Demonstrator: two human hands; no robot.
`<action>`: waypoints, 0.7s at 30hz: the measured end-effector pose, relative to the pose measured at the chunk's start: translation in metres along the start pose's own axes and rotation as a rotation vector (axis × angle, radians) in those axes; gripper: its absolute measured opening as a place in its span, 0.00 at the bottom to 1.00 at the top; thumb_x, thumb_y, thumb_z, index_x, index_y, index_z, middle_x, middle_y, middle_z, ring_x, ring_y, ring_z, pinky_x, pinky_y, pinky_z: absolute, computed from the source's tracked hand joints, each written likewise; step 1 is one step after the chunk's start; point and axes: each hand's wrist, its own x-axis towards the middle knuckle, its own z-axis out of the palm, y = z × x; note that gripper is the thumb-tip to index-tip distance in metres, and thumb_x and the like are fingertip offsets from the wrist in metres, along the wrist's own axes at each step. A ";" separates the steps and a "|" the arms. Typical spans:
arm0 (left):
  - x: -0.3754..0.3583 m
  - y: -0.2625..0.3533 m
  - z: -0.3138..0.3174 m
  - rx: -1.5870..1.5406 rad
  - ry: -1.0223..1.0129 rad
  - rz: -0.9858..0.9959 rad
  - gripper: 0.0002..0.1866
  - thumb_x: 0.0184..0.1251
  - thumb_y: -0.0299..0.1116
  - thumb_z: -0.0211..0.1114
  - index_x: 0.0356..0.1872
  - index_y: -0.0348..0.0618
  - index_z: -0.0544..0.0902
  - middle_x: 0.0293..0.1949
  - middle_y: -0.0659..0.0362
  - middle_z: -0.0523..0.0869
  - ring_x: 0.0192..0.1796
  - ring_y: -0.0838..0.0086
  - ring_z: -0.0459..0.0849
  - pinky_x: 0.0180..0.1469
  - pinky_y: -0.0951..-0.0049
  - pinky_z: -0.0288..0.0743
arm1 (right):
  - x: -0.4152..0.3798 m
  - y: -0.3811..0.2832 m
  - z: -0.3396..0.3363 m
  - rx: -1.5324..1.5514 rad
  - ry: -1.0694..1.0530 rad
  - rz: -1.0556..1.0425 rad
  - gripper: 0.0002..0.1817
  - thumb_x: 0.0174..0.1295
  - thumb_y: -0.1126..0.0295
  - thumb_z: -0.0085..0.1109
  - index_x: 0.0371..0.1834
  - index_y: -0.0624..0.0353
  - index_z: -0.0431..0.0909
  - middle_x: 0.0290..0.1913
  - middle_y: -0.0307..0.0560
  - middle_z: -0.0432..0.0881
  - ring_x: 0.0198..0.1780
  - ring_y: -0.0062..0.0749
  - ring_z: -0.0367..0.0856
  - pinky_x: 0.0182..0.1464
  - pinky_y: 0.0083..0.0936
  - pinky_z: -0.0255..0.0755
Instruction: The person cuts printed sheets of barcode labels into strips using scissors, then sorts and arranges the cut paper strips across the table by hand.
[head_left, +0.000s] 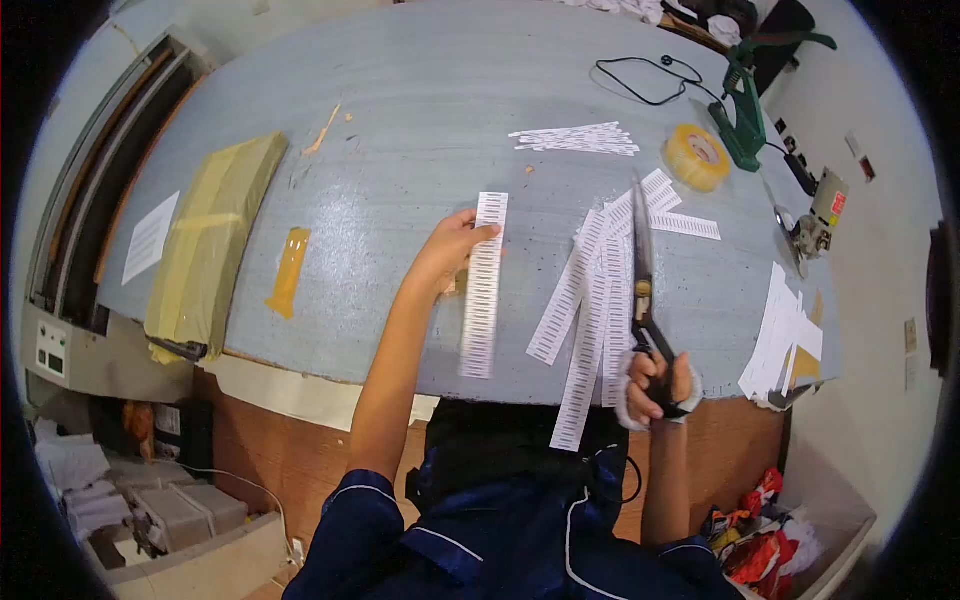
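My left hand (450, 250) pinches a long white paper strip (483, 300) printed with rows of short dark lines, thumb on top near its upper end. In my right hand (655, 388), which has a white wrapping around it, is a pair of large black-handled scissors (643, 255). The blades point away from me and look closed or nearly so. Beneath and left of the blades, several similar printed strips (590, 285) lie fanned over one another, one hanging past the table's front edge. Farther back rests a pile of narrow cut paper pieces (575, 138).
A tape roll (697, 158) sits beside a green hand press (742, 110) at the back right. White paper scraps (780, 335) lie at the right edge. On the left are a tape-wrapped package (215, 240), a piece of brown tape (290, 273) and a long machine (100, 180).
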 end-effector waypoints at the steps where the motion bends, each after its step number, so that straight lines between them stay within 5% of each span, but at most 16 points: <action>1: -0.002 0.004 0.001 0.014 0.011 0.009 0.20 0.62 0.26 0.64 0.54 0.33 0.73 0.38 0.53 0.82 0.31 0.76 0.84 0.32 0.80 0.83 | -0.007 -0.009 -0.003 -0.055 0.001 -0.020 0.27 0.65 0.40 0.44 0.32 0.55 0.62 0.18 0.37 0.63 0.11 0.21 0.65 0.15 0.21 0.68; 2: -0.005 0.009 0.001 0.078 0.012 0.005 0.24 0.61 0.25 0.65 0.58 0.33 0.71 0.37 0.53 0.82 0.29 0.76 0.83 0.29 0.81 0.82 | -0.015 -0.019 -0.004 -0.276 0.041 -0.034 0.26 0.65 0.41 0.46 0.31 0.56 0.63 0.16 0.36 0.63 0.10 0.21 0.65 0.13 0.21 0.67; 5: -0.019 0.011 0.024 0.051 -0.013 0.102 0.26 0.61 0.24 0.63 0.61 0.35 0.70 0.38 0.53 0.82 0.30 0.75 0.84 0.29 0.80 0.83 | -0.033 -0.039 0.025 -1.025 0.788 -0.076 0.21 0.63 0.53 0.59 0.28 0.62 0.71 0.14 0.37 0.69 0.11 0.20 0.67 0.12 0.19 0.61; 8: -0.026 0.001 0.063 0.076 -0.144 0.100 0.24 0.62 0.23 0.62 0.61 0.36 0.72 0.42 0.52 0.82 0.33 0.75 0.84 0.34 0.80 0.82 | -0.043 -0.053 0.023 -1.083 1.118 0.036 0.20 0.60 0.58 0.63 0.26 0.66 0.73 0.15 0.41 0.72 0.13 0.23 0.70 0.15 0.24 0.61; 12: -0.006 -0.042 0.085 0.072 -0.231 0.153 0.21 0.62 0.21 0.61 0.58 0.37 0.75 0.46 0.51 0.82 0.39 0.73 0.84 0.40 0.79 0.80 | -0.049 -0.050 0.014 -1.442 1.267 -0.021 0.22 0.60 0.58 0.63 0.22 0.68 0.72 0.14 0.44 0.71 0.15 0.25 0.71 0.17 0.28 0.62; 14: 0.003 -0.057 0.088 0.293 -0.190 0.379 0.20 0.62 0.21 0.61 0.57 0.36 0.76 0.47 0.53 0.83 0.45 0.72 0.84 0.45 0.79 0.77 | -0.056 -0.050 0.010 -1.585 1.321 0.086 0.20 0.57 0.60 0.62 0.23 0.70 0.73 0.21 0.53 0.76 0.24 0.42 0.77 0.27 0.34 0.67; 16: -0.003 -0.051 0.093 0.374 -0.168 0.352 0.20 0.61 0.21 0.61 0.57 0.36 0.76 0.51 0.51 0.81 0.49 0.69 0.82 0.48 0.77 0.76 | -0.059 -0.049 0.008 -1.647 1.342 0.145 0.19 0.56 0.62 0.62 0.24 0.71 0.73 0.24 0.58 0.78 0.28 0.50 0.79 0.31 0.38 0.70; 18: -0.011 -0.048 0.095 0.456 -0.135 0.320 0.20 0.61 0.22 0.62 0.57 0.35 0.76 0.54 0.49 0.79 0.53 0.66 0.80 0.51 0.75 0.75 | -0.058 -0.046 0.007 -1.778 1.388 0.244 0.18 0.54 0.63 0.62 0.33 0.70 0.74 0.37 0.63 0.78 0.41 0.59 0.78 0.41 0.42 0.71; 21: -0.025 -0.055 0.099 0.754 0.032 0.570 0.24 0.64 0.31 0.63 0.60 0.36 0.73 0.65 0.42 0.67 0.64 0.56 0.71 0.61 0.66 0.67 | -0.060 -0.039 0.009 -1.873 1.399 0.134 0.21 0.54 0.63 0.63 0.44 0.69 0.71 0.44 0.61 0.74 0.46 0.58 0.76 0.45 0.42 0.72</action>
